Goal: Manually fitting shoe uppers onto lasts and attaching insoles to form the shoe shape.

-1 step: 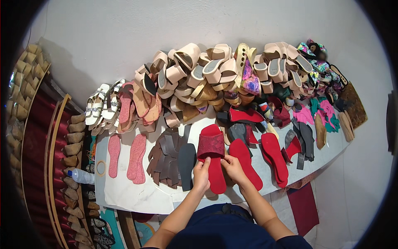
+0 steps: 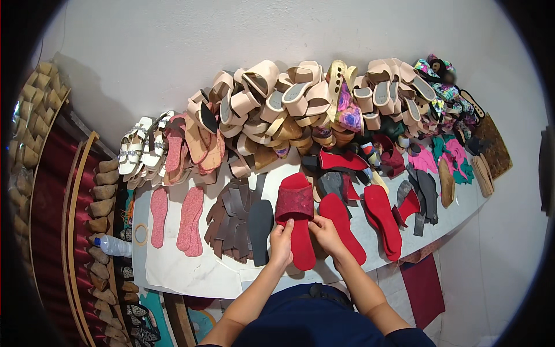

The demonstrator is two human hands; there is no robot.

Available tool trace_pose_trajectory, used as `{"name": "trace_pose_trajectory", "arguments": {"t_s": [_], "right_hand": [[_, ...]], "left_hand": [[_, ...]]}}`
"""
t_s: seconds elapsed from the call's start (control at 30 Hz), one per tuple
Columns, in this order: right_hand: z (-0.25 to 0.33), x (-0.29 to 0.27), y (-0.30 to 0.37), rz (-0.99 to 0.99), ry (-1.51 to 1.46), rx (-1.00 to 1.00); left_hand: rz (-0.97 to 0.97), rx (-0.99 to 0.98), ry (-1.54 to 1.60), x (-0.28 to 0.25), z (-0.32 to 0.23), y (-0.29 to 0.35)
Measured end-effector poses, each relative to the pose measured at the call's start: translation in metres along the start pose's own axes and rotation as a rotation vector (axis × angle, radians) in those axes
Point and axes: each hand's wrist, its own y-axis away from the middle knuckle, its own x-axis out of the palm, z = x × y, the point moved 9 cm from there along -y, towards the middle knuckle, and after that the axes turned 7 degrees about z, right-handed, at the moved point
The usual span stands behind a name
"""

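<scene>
The red slide sandal lies on the white worktable with its long axis running near to far, heel end toward the person and open toe pointing at the wall, tipped only slightly to the right. It sits at the near middle of the table, just right of a black insole and just left of a bare red insole. Its sole is plain matte red, and a broad glittery dark-red band crosses the far half. The left hand grips the sandal's left edge just below the band, fingers curled closed around it; the right hand pinches the right edge at the same level, fingertips closed on the sole. A clear plastic bottle with a blue cap lies at the left edge of the table, beside a row of tan shoe lasts. Two pink glitter insoles lie to the left, a pile of beige sandals crowds the far side, and a flat dark-red sheet hangs near right.
</scene>
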Motion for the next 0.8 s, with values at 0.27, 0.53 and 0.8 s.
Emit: {"name": "trace_pose_trajectory", "arguments": {"t_s": [0.27, 0.53, 0.8], "right_hand": [[-0.026, -0.019, 0.004, -0.097, -0.155, 0.09], [-0.004, -0.021, 0.014, -0.12, -0.206, -0.031], [-0.012, -0.037, 0.021, -0.203, -0.429, -0.081]], "left_hand": [[-0.019, 0.064, -0.177, 0.01, 0.007, 0.004], [-0.006, 0.103, -0.226, 0.018, 0.006, 0.007], [0.119, 0.069, -0.255, 0.039, 0.018, 0.004]]}}
